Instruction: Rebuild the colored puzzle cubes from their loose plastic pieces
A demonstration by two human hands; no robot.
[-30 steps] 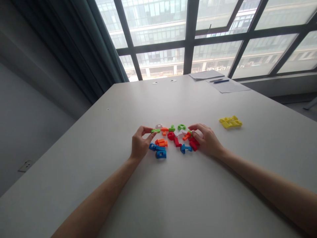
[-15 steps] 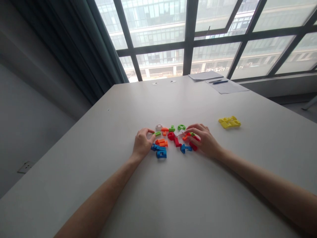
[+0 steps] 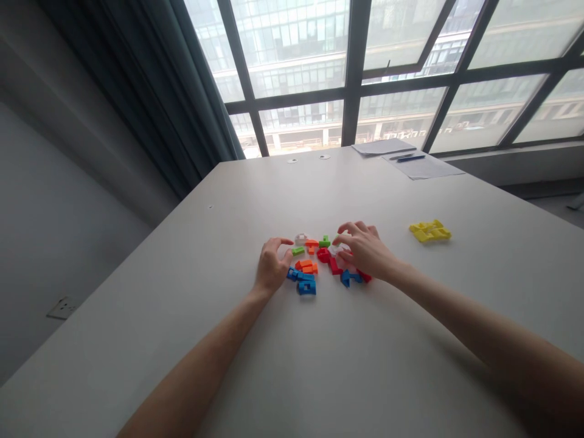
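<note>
Small coloured plastic puzzle pieces lie in a loose cluster on the white table (image 3: pixel 255 201). My left hand (image 3: pixel 274 263) rests at the cluster's left edge, thumb and forefinger apart, nearest a green piece (image 3: pixel 298 250). Just below it are blue pieces (image 3: pixel 306 287) and an orange pair (image 3: pixel 306 266). Over the right side hovers my right hand (image 3: pixel 362 248), fingers spread and bent above a white piece (image 3: pixel 336 249). It hides some pieces beneath it. Red pieces (image 3: pixel 323 255) and a blue arrow-shaped piece (image 3: pixel 347 278) show beside it.
Joined yellow pieces (image 3: pixel 430 230) lie apart on the right. Papers (image 3: pixel 383 147) and a blue pen (image 3: pixel 411 159) sit at the far edge by the window. A dark curtain (image 3: pixel 182 91) hangs at the left, above a wall socket (image 3: pixel 62 308).
My right hand has moved left and up over the cluster, now covering the green ring-like piece at the back. My left hand stays beside the green piece. The view has shifted slightly.
</note>
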